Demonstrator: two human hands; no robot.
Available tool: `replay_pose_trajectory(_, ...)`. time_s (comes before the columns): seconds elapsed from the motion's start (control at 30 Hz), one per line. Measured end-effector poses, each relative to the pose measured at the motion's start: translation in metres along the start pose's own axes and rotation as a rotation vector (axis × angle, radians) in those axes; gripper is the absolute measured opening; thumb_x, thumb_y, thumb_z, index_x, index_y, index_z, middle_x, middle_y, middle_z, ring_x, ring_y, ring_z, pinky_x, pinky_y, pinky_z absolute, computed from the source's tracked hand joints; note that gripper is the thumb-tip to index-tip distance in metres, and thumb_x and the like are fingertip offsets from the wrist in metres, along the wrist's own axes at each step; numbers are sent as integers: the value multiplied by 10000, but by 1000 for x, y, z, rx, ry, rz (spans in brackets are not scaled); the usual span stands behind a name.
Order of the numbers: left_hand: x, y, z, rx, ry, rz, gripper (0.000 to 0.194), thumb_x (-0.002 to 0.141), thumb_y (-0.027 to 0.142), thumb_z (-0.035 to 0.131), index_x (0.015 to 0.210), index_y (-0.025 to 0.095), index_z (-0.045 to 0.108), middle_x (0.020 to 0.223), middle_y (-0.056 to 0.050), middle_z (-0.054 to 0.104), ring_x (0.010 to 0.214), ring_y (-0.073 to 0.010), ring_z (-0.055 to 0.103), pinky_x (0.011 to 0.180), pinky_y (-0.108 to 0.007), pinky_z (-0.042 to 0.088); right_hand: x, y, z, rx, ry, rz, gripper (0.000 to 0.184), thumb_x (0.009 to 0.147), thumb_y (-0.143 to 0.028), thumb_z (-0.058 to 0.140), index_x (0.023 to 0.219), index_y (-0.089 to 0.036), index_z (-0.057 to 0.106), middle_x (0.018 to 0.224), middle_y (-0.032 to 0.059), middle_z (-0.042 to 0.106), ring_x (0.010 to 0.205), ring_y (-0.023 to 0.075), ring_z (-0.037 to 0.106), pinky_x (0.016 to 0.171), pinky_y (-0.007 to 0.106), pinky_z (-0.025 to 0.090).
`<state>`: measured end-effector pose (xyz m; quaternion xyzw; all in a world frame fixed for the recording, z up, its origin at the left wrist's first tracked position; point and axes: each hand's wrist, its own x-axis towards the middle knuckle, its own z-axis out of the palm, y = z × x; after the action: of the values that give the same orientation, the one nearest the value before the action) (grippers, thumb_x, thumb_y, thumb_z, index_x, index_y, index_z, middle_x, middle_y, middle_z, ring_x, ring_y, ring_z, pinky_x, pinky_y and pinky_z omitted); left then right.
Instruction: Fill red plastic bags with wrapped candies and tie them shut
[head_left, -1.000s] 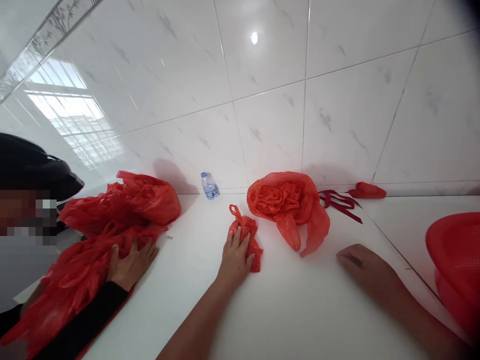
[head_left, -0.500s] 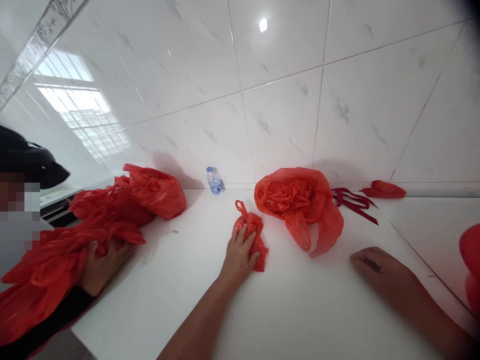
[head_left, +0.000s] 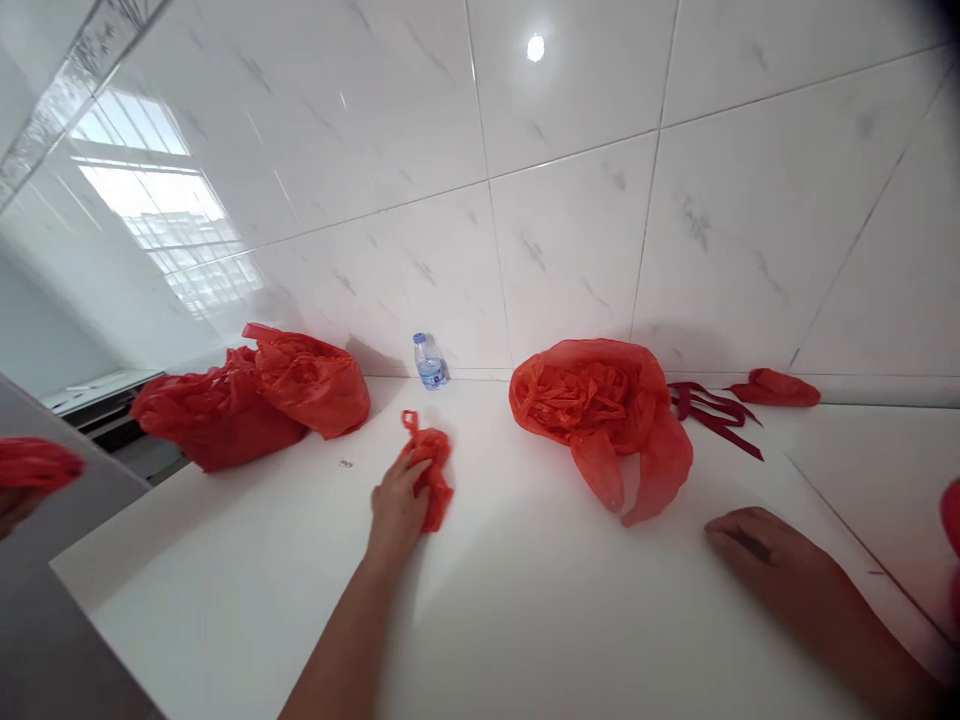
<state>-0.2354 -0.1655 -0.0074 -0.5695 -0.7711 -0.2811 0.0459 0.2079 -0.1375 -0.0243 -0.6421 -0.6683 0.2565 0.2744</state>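
Observation:
My left hand point(head_left: 399, 510) is closed on a small crumpled red plastic bag point(head_left: 436, 462), its fingers bent over the bag's left side. A knotted loop of the bag sticks up past my fingertips. On the white countertop to the right, my right hand point(head_left: 761, 550) rests in a loose fist, with nothing showing in it. Between and beyond my hands lies a large open red plastic bag point(head_left: 664, 455), full of crumpled red plastic bags point(head_left: 581, 390). It stands against the tiled wall and neither hand touches it.
Two filled red bags point(head_left: 217, 415) stand at the back left. A small water bottle point(head_left: 430, 365) is by the wall. Dark red ribbons point(head_left: 716, 415) and a red bundle point(head_left: 776, 387) lie back right. At the left edge, a person's hand point(head_left: 11, 510) shows beneath red plastic.
My left hand has moved left along the countertop with the small red bag. The co-worker at left has drawn back with an armful of red bags. My right hand stays almost still.

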Motion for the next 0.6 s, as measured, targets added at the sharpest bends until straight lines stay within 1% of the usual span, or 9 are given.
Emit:
replay_pose_trajectory(0.07, 2, -12, -8, 56, 73, -167, 422, 795, 210, 494, 1205, 194, 596, 1409, -132, 457, 1307, -336, 389, 1021, -590, 340, 2, 3, 0, 2, 10, -18, 264, 806, -483, 463, 818, -276, 627, 1013, -13, 643, 908, 210, 600, 742, 306, 470)
replay_pose_trajectory(0.13, 2, -22, -15, 102, 129, -319, 473, 811, 309, 493, 1260, 168, 539, 1443, -198, 374, 1327, -401, 320, 961, -685, 311, 3, 5, 1, 7, 14, -29, 255, 803, -471, 470, 810, -275, 632, 1008, -7, 644, 895, 212, 602, 735, 309, 472)
replay_pose_trajectory(0.17, 2, -25, -18, 119, 148, -378, 506, 814, 355, 491, 1282, 165, 513, 1454, -218, 339, 1336, -420, 289, 936, -716, 298, 3, 5, 1, 10, 13, -33, 252, 803, -463, 470, 804, -271, 633, 1002, -3, 645, 887, 214, 602, 730, 310, 473)
replay_pose_trajectory(0.27, 2, -31, -22, 144, 178, -477, 573, 817, 447, 478, 1322, 178, 454, 1474, -225, 280, 1358, -425, 221, 923, -749, 263, 2, 3, 0, 19, 14, -51, 250, 805, -446, 465, 789, -257, 628, 973, 15, 649, 862, 217, 603, 719, 315, 475)
replay_pose_trajectory(0.33, 2, -29, -23, 157, 221, -482, 585, 827, 471, 465, 1339, 192, 422, 1492, -209, 248, 1373, -414, 184, 941, -748, 245, 1, 0, -1, 25, 19, -61, 250, 812, -439, 459, 787, -252, 622, 959, 20, 646, 857, 216, 600, 717, 316, 475)
replay_pose_trajectory(0.4, 2, -23, -20, 170, 296, -433, 560, 839, 464, 466, 1334, 208, 417, 1505, -183, 237, 1386, -401, 161, 978, -723, 234, -1, -4, -2, 30, 23, -78, 249, 823, -426, 444, 787, -249, 615, 954, 23, 640, 866, 215, 597, 727, 318, 474)
replay_pose_trajectory(0.47, 3, -12, -16, 165, 372, -311, 511, 847, 419, 485, 1307, 199, 446, 1504, -166, 248, 1397, -387, 150, 1035, -665, 228, -1, -7, -2, 30, 32, -99, 243, 830, -403, 431, 783, -246, 611, 950, 25, 635, 876, 213, 595, 742, 321, 474)
replay_pose_trajectory(0.53, 1, 5, -8, 119, 391, -89, 436, 858, 348, 495, 1259, 179, 488, 1482, -158, 286, 1398, -356, 181, 1088, -576, 241, -1, -8, -3, 22, 50, -121, 237, 834, -375, 421, 774, -240, 606, 941, 30, 632, 876, 210, 597, 748, 322, 476)
replay_pose_trajectory(0.6, -4, 26, 3, 37, 332, 213, 342, 872, 273, 483, 1200, 185, 525, 1442, -141, 343, 1370, -307, 276, 1094, -494, 298, -1, -8, -2, 7, 65, -136, 233, 837, -349, 412, 776, -234, 605, 936, 32, 630, 872, 204, 603, 749, 318, 480)
